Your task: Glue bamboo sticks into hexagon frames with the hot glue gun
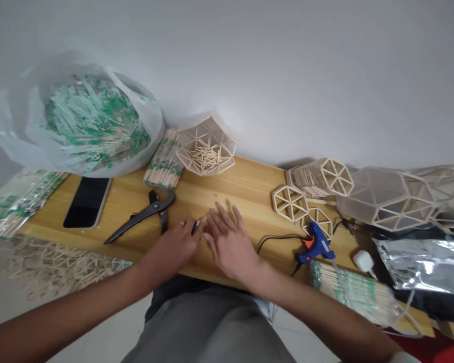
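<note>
My left hand [180, 245] is closed near the table's front edge, around a small dark item [195, 227] that mostly hides in the fingers; its kind I cannot make out. Beside it, my right hand [230, 247] is palm down with fingers stretched and partly spread, its fingertips next to the left hand's. Whether the two hands touch is unclear. Black shears [139, 217] lie just left of my left hand. Behind the hands stands a bowl-like frame of sticks [185, 138] with short cut stick pieces [207, 157] inside.
On the left are a phone [87, 202], wrapped sticks [164, 161] and a plastic bag [155, 118] of wrappers. Rightward lie hexagonal stick frames [290, 203], a blue glue gun [318, 245] with its cord, a stick pack [359, 292] and a silver pouch [423, 262]. A wall rises behind.
</note>
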{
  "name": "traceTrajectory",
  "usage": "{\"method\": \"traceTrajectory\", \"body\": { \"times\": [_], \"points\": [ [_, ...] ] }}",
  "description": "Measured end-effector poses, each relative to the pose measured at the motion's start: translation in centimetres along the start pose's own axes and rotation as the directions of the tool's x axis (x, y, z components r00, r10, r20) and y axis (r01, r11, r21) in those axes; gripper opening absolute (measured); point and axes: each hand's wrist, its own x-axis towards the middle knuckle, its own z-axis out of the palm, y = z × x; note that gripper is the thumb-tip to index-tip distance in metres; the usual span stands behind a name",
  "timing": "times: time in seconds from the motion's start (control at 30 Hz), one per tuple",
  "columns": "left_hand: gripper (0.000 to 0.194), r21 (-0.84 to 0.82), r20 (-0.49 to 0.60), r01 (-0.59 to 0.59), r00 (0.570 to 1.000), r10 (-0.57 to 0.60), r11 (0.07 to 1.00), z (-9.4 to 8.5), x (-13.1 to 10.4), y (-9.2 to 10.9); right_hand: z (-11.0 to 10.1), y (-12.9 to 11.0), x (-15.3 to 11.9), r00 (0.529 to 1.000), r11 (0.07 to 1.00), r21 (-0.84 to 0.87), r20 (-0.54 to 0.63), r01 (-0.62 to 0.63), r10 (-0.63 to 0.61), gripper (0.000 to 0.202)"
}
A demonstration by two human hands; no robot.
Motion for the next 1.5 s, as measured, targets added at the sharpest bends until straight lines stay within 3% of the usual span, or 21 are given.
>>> {"method": "traceTrajectory", "body": {
  "times": [0.13, 0.23, 0.43, 0.5, 0.7, 0.77, 0.83, 0.93, 1.0, 1.17, 1.23, 1.3, 1.43, 1.5],
  "points": [
    [0.055, -0.043, 0.041, -0.199, 0.979, 0.201, 0.979, 1.6, -1.4, 3.2, 1.2, -1.1, -7.7, 0.989, 0.990, -0.022, -0.058, -0.139, 0.138, 0.049],
    [0.053, -0.052, 0.026, -0.318, 0.947, 0.320, 0.947, 1.6, 0.3, 3.9, 1.4, -0.4, -9.7, 0.975, 0.976, -0.034, -0.060, -0.214, 0.212, 0.047],
    [0.048, 0.068, 0.051, -0.301, 0.953, 0.298, 0.951, -0.1, 8.6, 1.4, -1.5, 5.3, -4.0, 0.966, 0.966, -0.026, 0.022, -0.256, 0.257, 0.046],
    [0.047, 0.066, 0.048, -0.304, 0.952, 0.301, 0.950, -0.1, 9.1, 1.1, -2.1, 5.8, -3.5, 0.968, 0.968, -0.030, 0.026, -0.250, 0.251, 0.046],
    [0.044, 0.036, 0.019, -0.399, 0.917, 0.398, 0.916, 1.5, 4.8, 2.5, -0.7, 3.2, -7.3, 0.986, 0.986, 0.018, -0.027, -0.164, 0.164, 0.048],
    [0.044, 0.044, 0.061, -0.354, 0.934, 0.351, 0.934, 0.9, 6.3, 1.7, -0.7, 4.1, -5.9, 0.984, 0.984, 0.002, -0.021, -0.179, 0.179, 0.048],
    [0.041, 0.053, 0.089, -0.270, 0.960, 0.264, 0.962, -0.3, 9.2, 0.3, -1.3, 5.8, -3.1, 0.977, 0.976, -0.039, -0.005, -0.214, 0.214, 0.050],
    [0.040, 0.024, 0.095, -0.252, 0.964, 0.248, 0.968, -1.4, 12.2, -1.0, -2.2, 7.5, -0.4, 0.969, 0.968, -0.050, 0.013, -0.244, 0.245, 0.051],
    [0.041, 0.007, 0.090, -0.263, 0.961, 0.262, 0.965, -1.1, 11.2, -0.4, -2.1, 6.8, -1.5, 0.974, 0.973, -0.036, 0.005, -0.227, 0.227, 0.049],
    [0.047, -0.054, 0.084, -0.387, 0.917, 0.390, 0.921, 1.4, 4.2, 4.0, 0.0, 2.3, -9.9, 0.978, 0.981, -0.009, -0.081, -0.192, 0.190, 0.050],
    [0.047, -0.052, 0.074, -0.419, 0.904, 0.422, 0.907, 1.5, 4.0, 4.9, 0.3, 2.1, -11.1, 0.972, 0.976, -0.008, -0.090, -0.218, 0.217, 0.050],
    [0.043, -0.029, 0.060, -0.420, 0.905, 0.421, 0.907, 0.8, 6.3, 4.5, -0.2, 3.6, -9.7, 0.967, 0.969, -0.024, -0.062, -0.247, 0.245, 0.049],
    [0.030, -0.003, 0.027, -0.319, 0.948, 0.318, 0.948, -1.1, 13.2, 2.1, -2.5, 8.1, -3.9, 0.949, 0.946, -0.073, 0.012, -0.315, 0.316, 0.046],
    [0.034, 0.000, 0.016, -0.271, 0.962, 0.271, 0.963, -1.3, 14.0, 1.5, -3.1, 8.8, -2.9, 0.948, 0.947, -0.068, 0.032, -0.314, 0.317, 0.047]
  ]
}}
